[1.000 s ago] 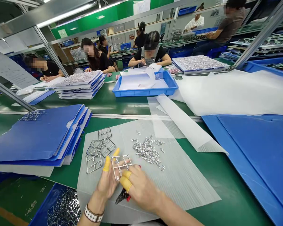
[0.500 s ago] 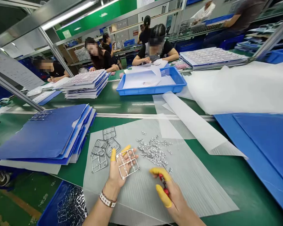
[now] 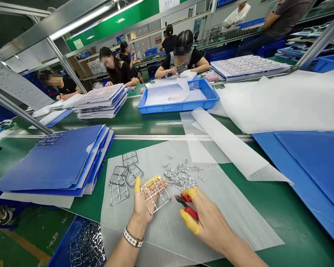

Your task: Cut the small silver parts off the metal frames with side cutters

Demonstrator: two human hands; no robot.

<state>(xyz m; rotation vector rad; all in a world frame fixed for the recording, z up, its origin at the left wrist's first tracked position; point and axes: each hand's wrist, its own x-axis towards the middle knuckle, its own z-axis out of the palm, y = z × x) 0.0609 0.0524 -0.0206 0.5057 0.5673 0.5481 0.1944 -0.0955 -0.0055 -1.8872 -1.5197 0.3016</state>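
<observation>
Holds silver frame (image 3: 155, 194) in left grip (image 3: 142, 204), red-handled cutters (image 3: 191, 212) in right grip (image 3: 210, 217). Points cutters left toward frame, not touching it.

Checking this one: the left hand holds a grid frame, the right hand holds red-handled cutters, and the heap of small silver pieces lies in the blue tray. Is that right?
Not quite: in the head view, the heap of small silver pieces lies on the translucent sheet, not in the blue tray. The rest stands.
</observation>
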